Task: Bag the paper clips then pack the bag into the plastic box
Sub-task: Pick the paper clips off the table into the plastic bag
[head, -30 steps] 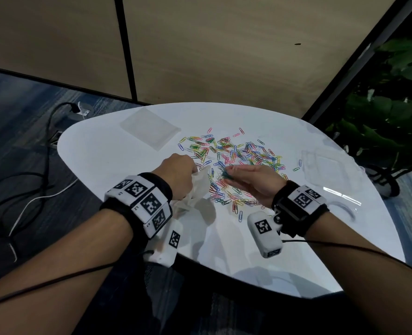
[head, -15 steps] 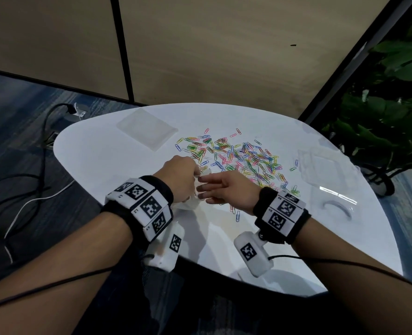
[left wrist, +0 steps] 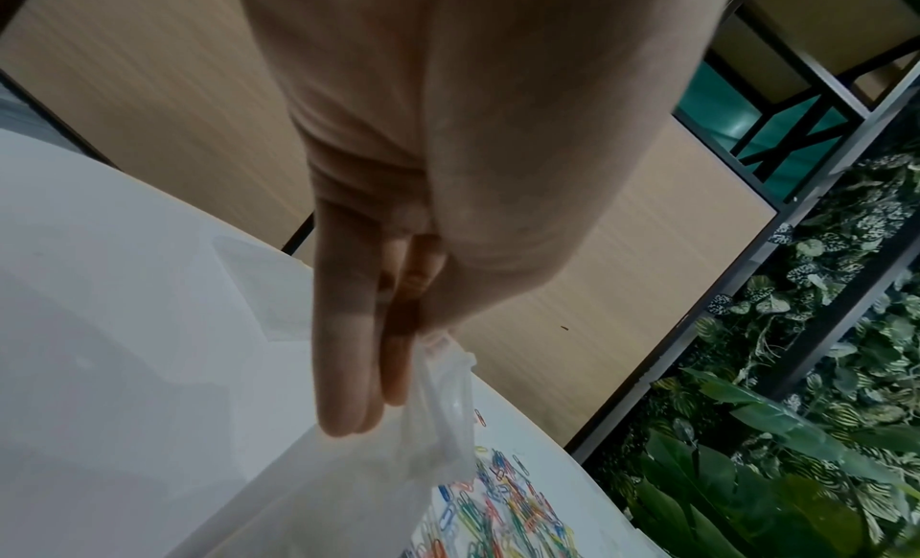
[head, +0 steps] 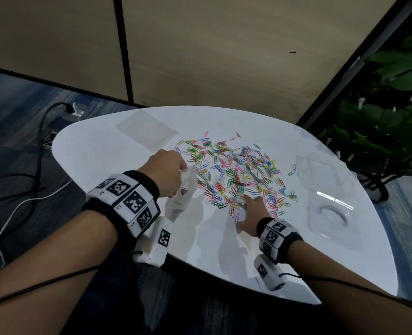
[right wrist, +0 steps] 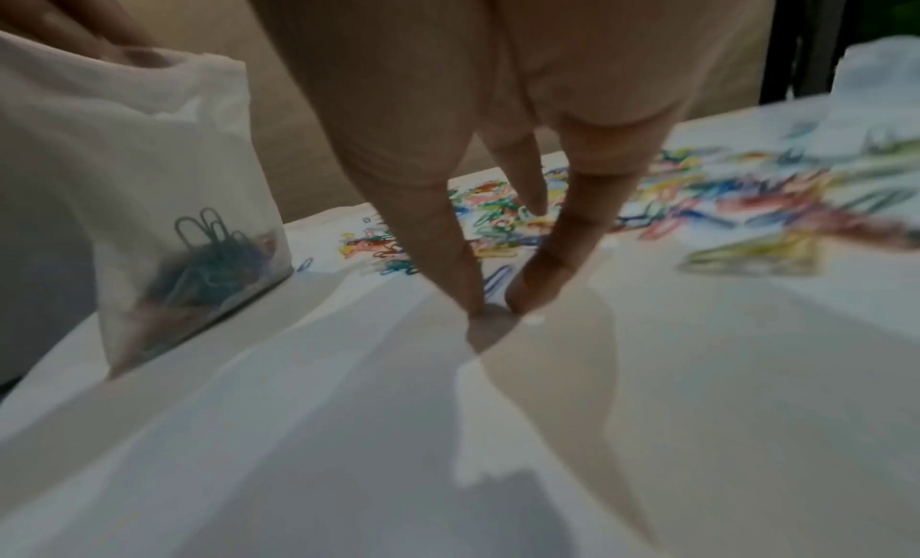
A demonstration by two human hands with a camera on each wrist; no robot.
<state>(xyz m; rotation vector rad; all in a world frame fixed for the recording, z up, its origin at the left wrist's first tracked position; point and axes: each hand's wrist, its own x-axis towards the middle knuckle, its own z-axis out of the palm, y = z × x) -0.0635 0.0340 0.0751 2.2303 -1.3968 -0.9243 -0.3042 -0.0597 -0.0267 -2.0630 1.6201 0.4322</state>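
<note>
The colourful paper clips (head: 238,172) lie spread on the white table (head: 98,155). A few sit inside the clear bag (head: 184,189), which the left hand (head: 167,172) pinches at its top. The right hand (head: 250,213) has straight fingers (right wrist: 542,267) touching the table at the pile's near edge. The plastic box (head: 325,189) sits off to the right

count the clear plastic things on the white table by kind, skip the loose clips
soft clear plastic bag, held by the left hand: 1
flat clear plastic sheet or bag, far left: 1
clear rigid plastic box, right side: 1
total: 3
</note>
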